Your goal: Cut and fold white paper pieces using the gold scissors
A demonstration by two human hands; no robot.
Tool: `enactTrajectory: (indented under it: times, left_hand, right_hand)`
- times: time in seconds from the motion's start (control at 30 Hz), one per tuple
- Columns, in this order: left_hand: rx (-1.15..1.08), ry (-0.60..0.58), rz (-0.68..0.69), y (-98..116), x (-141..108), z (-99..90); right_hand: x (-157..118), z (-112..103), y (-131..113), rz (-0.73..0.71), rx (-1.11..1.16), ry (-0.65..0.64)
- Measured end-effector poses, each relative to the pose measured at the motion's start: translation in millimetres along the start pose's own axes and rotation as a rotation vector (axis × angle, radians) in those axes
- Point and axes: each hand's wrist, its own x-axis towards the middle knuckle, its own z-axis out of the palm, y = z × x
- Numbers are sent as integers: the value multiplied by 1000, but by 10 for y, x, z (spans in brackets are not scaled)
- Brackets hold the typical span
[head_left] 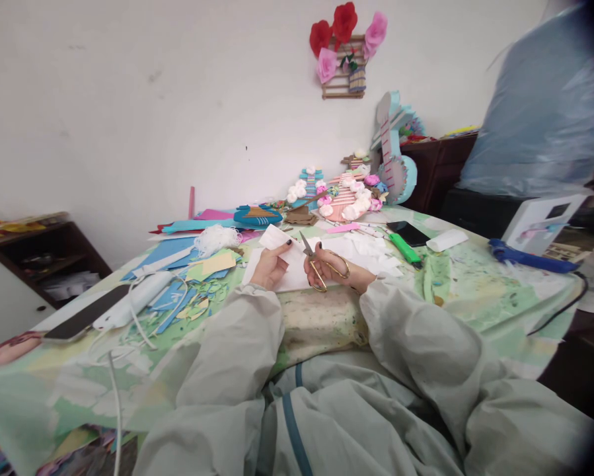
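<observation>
Between the thumb and fingers of my left hand (271, 266) is a small piece of white paper (275, 238). My right hand (336, 266) grips a pair of gold-handled scissors (318, 266), whose blades point up and away, close to the paper's right side. The blades look nearly closed. Beneath both hands lies a larger white sheet (297, 281) on the table. More white paper scraps (371, 254) are spread just beyond my right hand.
Blue and green paper scraps (197, 301), a white power strip (133, 299) and a dark phone (86, 314) lie left. To the right are a black phone (408, 233), a green utility knife (404, 250) and a blue glue gun (532, 256). Paper-flower crafts (346, 198) stand behind.
</observation>
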Motion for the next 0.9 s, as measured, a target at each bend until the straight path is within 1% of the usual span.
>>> enactTrajectory:
  times: [0.13, 0.23, 0.5, 0.67, 0.77, 0.9]
  left_hand:
    - [35, -40, -2, -6, 0, -5]
    - [48, -44, -4, -7, 4, -12]
    - [64, -11, 21, -9, 2, -13]
    - [42, 18, 37, -9, 6, -7]
    - [34, 46, 48, -2, 15, -12]
    - [11, 68, 64, 12, 19, -16]
  right_hand:
    - [3, -2, 0, -7, 2, 0]
    - [-3, 4, -12, -10, -7, 8]
    - [-35, 17, -56, -17, -38, 34]
    - [-21, 42, -45, -95, -57, 53]
    - [-31, 93, -54, -139, -82, 90]
    - [-53, 139, -60, -144, -141, 148]
